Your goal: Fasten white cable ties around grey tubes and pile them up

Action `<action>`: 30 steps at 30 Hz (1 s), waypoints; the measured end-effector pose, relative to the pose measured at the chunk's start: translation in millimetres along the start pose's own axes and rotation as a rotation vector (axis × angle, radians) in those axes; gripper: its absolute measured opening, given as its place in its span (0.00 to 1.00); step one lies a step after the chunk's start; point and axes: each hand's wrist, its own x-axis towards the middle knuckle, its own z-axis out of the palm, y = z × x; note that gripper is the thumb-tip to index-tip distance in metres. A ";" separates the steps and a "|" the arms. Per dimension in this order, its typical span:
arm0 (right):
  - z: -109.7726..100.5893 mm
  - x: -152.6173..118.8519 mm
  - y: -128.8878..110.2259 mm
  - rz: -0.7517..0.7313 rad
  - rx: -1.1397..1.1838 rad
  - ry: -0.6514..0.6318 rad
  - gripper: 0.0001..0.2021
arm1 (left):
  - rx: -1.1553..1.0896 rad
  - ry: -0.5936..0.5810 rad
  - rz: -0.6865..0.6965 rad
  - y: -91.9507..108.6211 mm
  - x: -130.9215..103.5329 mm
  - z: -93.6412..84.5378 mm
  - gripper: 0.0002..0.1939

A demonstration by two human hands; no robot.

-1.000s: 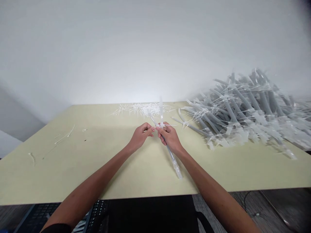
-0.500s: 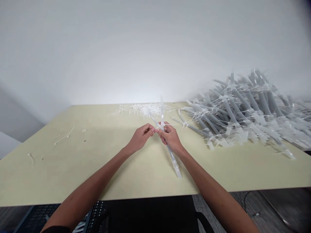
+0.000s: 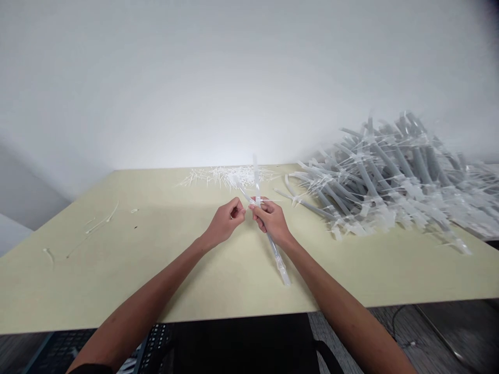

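My right hand (image 3: 271, 218) is closed around a branched tube (image 3: 255, 179) of clear and grey plastic, near where two arms fork upward. Its single stem slants down toward me and ends in a clear sleeve (image 3: 283, 270). A white cable tie (image 3: 268, 200) is around the fork, with a thin tail pointing right. My left hand (image 3: 230, 218) is pinched shut just left of the fork, a small gap from the right thumb. Whatever lies between its fingertips is too small to make out.
Loose white cable ties (image 3: 222, 176) lie heaped at the table's back edge. A large pile of similar grey tubes (image 3: 382, 176) covers the right side. A few stray ties (image 3: 101, 223) are scattered at the left. Below the front edge stands a dark crate (image 3: 62, 348).
My left fingertips have drawn slightly left, away from the right thumb they were meeting. The upper tube arms have shifted a little left in view. My right hand keeps its grip.
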 end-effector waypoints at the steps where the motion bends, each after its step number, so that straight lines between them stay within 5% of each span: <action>1: -0.5 0.6 0.9 0.001 -0.001 0.006 0.22 | 0.009 -0.007 -0.003 -0.2 0.2 -0.2 0.08; 13: -6.0 1.1 -4.0 -0.044 -0.018 0.005 0.21 | -0.091 -0.114 -0.122 3.6 0.6 -4.8 0.09; 20: -4.8 -3.8 -9.8 -0.083 -0.075 -0.061 0.16 | -0.287 -0.008 -0.144 2.5 4.2 4.5 0.14; 30: -1.4 -6.5 -10.1 -0.029 0.039 -0.111 0.14 | -0.193 0.045 -0.031 -0.4 3.8 10.4 0.12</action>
